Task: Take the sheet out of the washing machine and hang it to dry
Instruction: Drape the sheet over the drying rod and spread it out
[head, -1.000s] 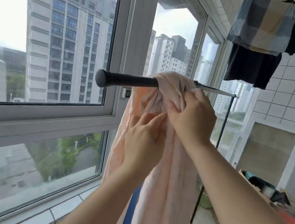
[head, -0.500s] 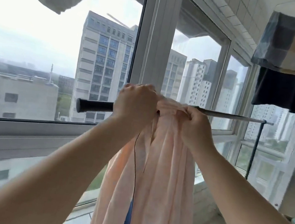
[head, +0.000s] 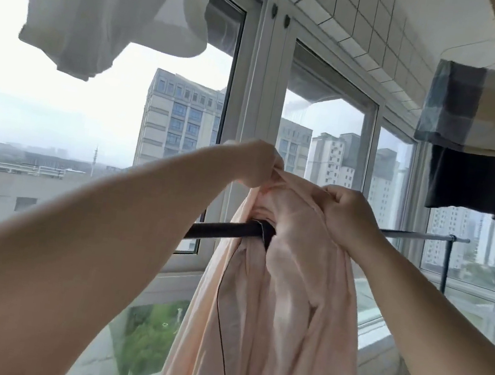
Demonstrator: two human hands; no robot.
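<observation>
Head view: the left hand (head: pixel 254 164) and right hand (head: pixel 348 216) each pinch the bunched top of the pink sheet (head: pixel 269 317), lifted just above the drying rod (head: pixel 224 230); the sheet hangs down below both hands, draped over the rod

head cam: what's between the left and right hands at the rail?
In the head view, a bunched fold of the pink sheet spans between the left hand and right hand, lifted above the dark rail; both hands pinch it.
</observation>
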